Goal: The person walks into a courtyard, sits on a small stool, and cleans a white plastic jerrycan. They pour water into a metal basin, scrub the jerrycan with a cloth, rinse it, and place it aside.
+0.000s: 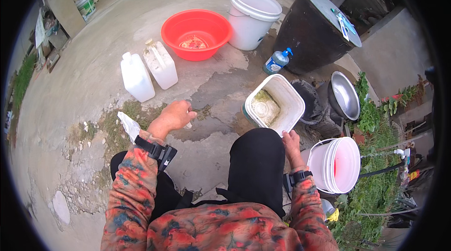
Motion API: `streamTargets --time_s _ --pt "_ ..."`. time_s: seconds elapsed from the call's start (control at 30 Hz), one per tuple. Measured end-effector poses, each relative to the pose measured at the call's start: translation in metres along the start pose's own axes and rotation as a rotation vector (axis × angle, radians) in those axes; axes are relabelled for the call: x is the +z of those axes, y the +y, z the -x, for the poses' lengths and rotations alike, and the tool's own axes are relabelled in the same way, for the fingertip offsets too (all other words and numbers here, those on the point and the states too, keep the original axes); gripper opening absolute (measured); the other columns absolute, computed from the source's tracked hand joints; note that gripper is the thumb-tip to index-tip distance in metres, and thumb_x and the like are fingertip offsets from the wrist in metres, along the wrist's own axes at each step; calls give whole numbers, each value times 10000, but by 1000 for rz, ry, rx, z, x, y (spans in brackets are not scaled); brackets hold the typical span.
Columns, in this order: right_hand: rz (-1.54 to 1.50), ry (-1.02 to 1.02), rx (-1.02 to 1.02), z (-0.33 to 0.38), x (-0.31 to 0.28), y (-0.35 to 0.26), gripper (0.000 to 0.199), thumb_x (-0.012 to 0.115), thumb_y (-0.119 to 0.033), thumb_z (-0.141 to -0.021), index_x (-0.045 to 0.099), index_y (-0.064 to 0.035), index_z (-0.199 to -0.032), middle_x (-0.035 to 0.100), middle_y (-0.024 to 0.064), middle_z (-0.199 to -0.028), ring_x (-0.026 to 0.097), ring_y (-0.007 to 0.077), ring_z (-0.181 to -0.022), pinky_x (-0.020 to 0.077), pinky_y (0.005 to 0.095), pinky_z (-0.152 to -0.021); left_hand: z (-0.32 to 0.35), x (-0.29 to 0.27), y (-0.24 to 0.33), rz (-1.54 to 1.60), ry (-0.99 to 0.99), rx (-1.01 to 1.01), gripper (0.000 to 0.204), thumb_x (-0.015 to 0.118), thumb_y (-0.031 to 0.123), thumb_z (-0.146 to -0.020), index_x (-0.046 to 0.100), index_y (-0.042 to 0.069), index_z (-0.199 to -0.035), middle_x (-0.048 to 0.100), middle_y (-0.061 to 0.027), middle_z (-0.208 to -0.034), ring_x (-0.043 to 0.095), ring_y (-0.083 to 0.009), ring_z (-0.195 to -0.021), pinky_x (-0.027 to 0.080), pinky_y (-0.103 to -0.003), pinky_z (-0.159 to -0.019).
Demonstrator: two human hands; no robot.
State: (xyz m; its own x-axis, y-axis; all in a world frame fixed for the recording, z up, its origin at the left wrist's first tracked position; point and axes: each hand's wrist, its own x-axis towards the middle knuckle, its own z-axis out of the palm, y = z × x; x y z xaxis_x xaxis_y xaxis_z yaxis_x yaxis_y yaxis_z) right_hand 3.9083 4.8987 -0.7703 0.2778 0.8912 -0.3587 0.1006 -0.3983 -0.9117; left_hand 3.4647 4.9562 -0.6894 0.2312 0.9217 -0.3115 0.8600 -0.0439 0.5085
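Observation:
My left hand (174, 115) reaches forward over the wet concrete ground, fingers curled around something small and pale that I cannot make out. My right hand (291, 142) rests by my right knee, touching the near rim of a square white bucket (287, 95) that is tilted and holds a round lid-like item and greenish residue. My knees in black trousers are below both hands.
Two white jerrycans (148, 71) stand ahead left, a red basin (197, 32) and a white lidded bucket (252, 18) beyond. A big dark barrel (312, 35), a blue-capped bottle (276, 61), a metal bowl (345, 95) and stacked white buckets (336, 164) lie right, beside plants.

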Motion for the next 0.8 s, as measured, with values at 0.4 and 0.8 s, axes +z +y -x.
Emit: streamTargets --time_s 0.4,0.8 --pt "-154 -126 -59 -7 18 -31 293 533 -168 -961 525 87 -1105 650 192 -973 691 253 -760 594 313 -646 0 4 3 106 40 133 372 610 346 -877 694 -7 -955 674 -235 -948 638 -399 -942 498 -455 -845" --pt "92 -63 10 16 -77 -58 346 516 -193 -958 537 121 -1103 663 217 -931 700 265 -737 602 316 -614 2 -1 5 163 -51 67 385 637 334 -866 688 -30 -982 676 -248 -933 655 -383 -914 506 -432 -826"
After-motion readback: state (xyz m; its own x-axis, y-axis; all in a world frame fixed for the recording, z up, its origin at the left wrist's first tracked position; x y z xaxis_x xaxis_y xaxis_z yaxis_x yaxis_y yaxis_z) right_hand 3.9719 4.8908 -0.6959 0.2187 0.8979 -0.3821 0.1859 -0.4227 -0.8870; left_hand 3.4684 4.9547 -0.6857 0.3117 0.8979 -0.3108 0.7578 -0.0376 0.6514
